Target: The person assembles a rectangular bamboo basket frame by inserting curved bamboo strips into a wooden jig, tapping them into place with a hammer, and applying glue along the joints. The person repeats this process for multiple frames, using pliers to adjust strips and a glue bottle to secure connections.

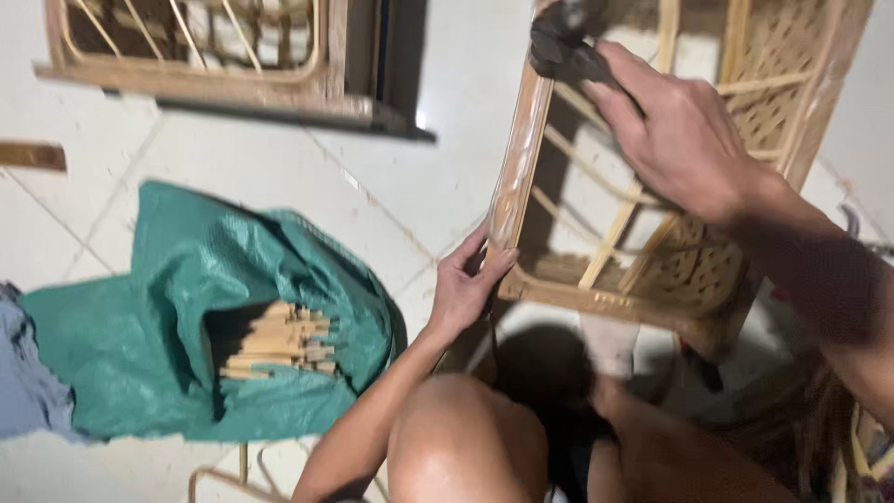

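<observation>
The rattan frame (643,233) stands tilted on the white tiled floor (279,177) right in front of the person's knees, a boxy piece built of pale cane rails with a lattice panel woven into its far side and thin curved rods crossing the open middle. It looks light for its bulk and stiff along the thick outer rails, yet the thin inner rods and the lattice are probably springy and easy to crack, so the sound places to hold are the corner posts and the bottom rail, not the weave. The left hand (466,284) does just that: its fingers are curled around the lower end of the near post, close to the bottom corner, bracing the frame. The right hand (684,140) is closed around the handle of a dark hammer (563,42), whose head sits against the top of that same post; the smooth cane may let a struck blow glance off. Left of the frame lies a green woven sack (168,317), gaping open on a bundle of short wooden sticks (279,340). A second rattan frame (205,56) sits farther off at the upper left, and a fold of blue-grey cloth (28,373) lies at the left edge.
</observation>
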